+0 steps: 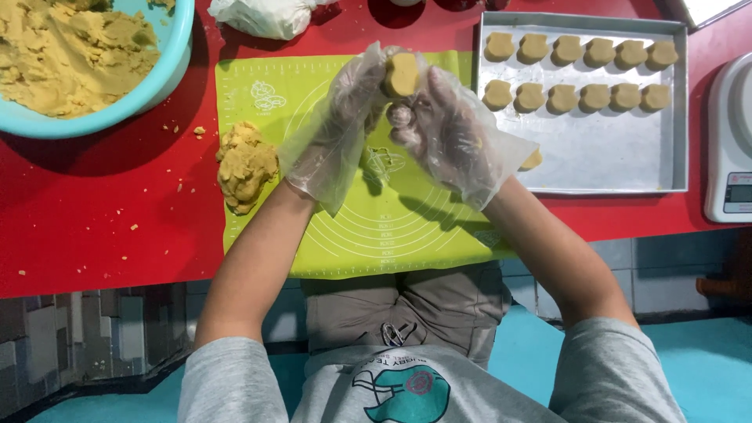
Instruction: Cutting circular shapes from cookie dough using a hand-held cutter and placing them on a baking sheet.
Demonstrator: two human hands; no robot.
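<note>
Both your hands wear thin clear gloves and are raised above the green mat [352, 235]. Your left hand [341, 117] and your right hand [446, 129] are closed together around one dough piece [403, 73], which sticks out above the fingertips, between the two hands. On the mat, near your left wrist, lies a dough lump [246, 164]. The mat is on a red table [102, 211]. At your right stands a metal tray [603, 160] with two rows of shaped pieces [580, 95], and one more piece is half hidden behind your right hand. A blue bowl [160, 82] with dough is at the far left corner, and a white scale [732, 141] is just beside the tray.
</note>
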